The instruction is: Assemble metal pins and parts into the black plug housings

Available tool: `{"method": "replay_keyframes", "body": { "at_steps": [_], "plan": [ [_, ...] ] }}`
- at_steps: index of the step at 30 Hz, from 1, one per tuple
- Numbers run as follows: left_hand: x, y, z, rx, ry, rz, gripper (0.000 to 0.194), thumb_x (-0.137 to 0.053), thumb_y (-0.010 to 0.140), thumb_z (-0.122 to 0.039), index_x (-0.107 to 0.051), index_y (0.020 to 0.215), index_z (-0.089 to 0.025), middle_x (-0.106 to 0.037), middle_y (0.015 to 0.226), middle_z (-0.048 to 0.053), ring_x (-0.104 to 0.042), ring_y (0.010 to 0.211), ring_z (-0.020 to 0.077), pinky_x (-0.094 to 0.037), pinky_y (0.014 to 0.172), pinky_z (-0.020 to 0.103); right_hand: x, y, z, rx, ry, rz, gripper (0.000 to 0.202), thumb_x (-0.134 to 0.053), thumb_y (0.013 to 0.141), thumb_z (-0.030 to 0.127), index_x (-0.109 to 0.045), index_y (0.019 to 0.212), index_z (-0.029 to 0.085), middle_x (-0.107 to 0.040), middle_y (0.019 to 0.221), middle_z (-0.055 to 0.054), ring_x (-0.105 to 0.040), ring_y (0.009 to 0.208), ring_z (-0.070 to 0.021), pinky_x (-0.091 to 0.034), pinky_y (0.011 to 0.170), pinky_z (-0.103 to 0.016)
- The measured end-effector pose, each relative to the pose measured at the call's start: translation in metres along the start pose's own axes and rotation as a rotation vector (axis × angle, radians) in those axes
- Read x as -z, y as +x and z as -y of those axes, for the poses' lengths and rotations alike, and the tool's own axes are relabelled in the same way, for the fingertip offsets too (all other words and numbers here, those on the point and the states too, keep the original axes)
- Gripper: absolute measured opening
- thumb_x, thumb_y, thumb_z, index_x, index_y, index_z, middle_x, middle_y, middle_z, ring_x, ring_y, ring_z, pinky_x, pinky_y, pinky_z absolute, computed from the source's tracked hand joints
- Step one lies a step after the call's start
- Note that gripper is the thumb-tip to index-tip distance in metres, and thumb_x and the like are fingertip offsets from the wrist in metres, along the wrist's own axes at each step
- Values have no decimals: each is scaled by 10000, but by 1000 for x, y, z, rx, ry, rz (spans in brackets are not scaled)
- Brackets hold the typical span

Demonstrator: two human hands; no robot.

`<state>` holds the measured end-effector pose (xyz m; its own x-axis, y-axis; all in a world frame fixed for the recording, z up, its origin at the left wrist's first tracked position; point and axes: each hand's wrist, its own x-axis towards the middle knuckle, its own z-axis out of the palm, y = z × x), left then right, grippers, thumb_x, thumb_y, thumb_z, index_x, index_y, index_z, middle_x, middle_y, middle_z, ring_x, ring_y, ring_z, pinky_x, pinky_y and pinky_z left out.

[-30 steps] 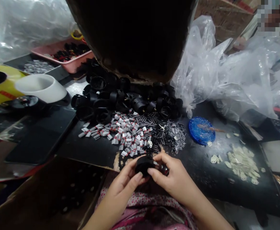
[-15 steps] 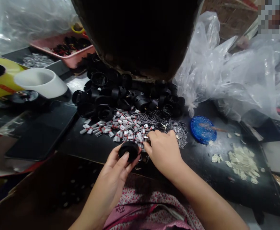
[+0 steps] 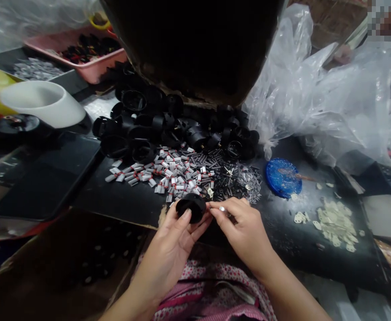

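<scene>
My left hand (image 3: 178, 236) is closed around a round black plastic cap (image 3: 191, 207), its thumb over the near rim. Close by on the right, my right hand (image 3: 240, 223) pinches a small shiny metal piece (image 3: 222, 208), too small to name surely, and its fingertips meet the side of the cap. Beyond both hands lie grey-white plastic parts with red bands (image 3: 171, 171), then small springs (image 3: 208, 159) and thin grey pins (image 3: 250, 183). Many more black round housings (image 3: 145, 129) are heaped behind these.
A large dark container (image 3: 195, 49) overhangs the heap. To the right are a blue lid (image 3: 283, 177) with a stick on it, flat cream tabs (image 3: 337, 223) and clear plastic bags (image 3: 315, 98). On the left stand a white cup (image 3: 41, 102) and a pink tray (image 3: 91, 71).
My right hand has drawn back from the pile of small parts to the cap's side, with a small metal piece in its fingers. The left hand still holds the cap.
</scene>
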<state>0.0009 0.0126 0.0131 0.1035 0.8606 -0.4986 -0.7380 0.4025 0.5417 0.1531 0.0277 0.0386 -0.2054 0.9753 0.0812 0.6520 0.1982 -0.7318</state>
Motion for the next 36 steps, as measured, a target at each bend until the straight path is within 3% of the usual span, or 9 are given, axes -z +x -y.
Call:
{"method": "replay_keyframes", "body": {
  "at_steps": [3, 8, 11, 14, 19, 27, 36],
  "plan": [
    [1, -2, 7, 4, 13, -3, 126, -688, 875, -261, -718, 991, -222, -761, 1052, 69, -714, 1006, 215, -570, 945, 371, 4, -1, 1, -152, 113, 50, 90, -626, 905, 190, -702, 938, 224, -714, 898, 7, -638, 847, -162, -425, 777, -292],
    [10, -7, 17, -19, 169, -31, 224, -751, 820, -312, -725, 1033, -248, -748, 1043, 38, -700, 1009, 199, -577, 915, 307, 8, -8, -2, -233, 52, 156, 130, -614, 868, 122, -663, 935, 223, -718, 933, 11, -632, 848, -173, -433, 763, -296],
    [11, -6, 20, -44, 176, -60, 238, -737, 832, -326, -713, 1057, -255, -739, 1071, 33, -692, 1039, 203, -560, 951, 317, 11, -7, -8, -188, -69, 143, 95, -603, 910, 176, -671, 958, 223, -731, 949, 5, -645, 861, -181, -416, 786, -317],
    [3, 1, 18, -68, 107, -41, 213, -688, 872, -311, -693, 1074, -243, -726, 1119, 51, -671, 1097, 228, -522, 1018, 391, 12, 3, -14, -135, -379, 93, 132, -566, 952, 220, -670, 1030, 199, -731, 985, -33, -653, 890, -223, -376, 809, -372],
    [-12, 17, 13, -147, 58, 2, 179, -670, 877, -287, -699, 1044, -230, -734, 1059, 60, -689, 1022, 222, -513, 1017, 446, 5, 18, -10, -73, -650, 142, 183, -551, 963, 243, -648, 1097, 163, -720, 1028, -74, -652, 880, -249, -348, 783, -393],
    [-10, 15, 11, -145, -11, -22, 109, -645, 891, -261, -699, 981, -232, -743, 1004, 43, -692, 1011, 222, -531, 983, 442, 8, 21, -11, -6, -681, 177, 169, -525, 965, 224, -645, 1077, 188, -698, 977, -57, -637, 842, -236, -337, 776, -385],
    [-7, 13, 13, -150, -28, -32, 110, -621, 907, -256, -710, 967, -233, -757, 985, 44, -698, 1013, 221, -534, 978, 421, 8, 31, -5, -50, -654, 232, 155, -518, 943, 212, -625, 1038, 151, -703, 1001, -87, -649, 887, -249, -353, 810, -398]
  ]
}}
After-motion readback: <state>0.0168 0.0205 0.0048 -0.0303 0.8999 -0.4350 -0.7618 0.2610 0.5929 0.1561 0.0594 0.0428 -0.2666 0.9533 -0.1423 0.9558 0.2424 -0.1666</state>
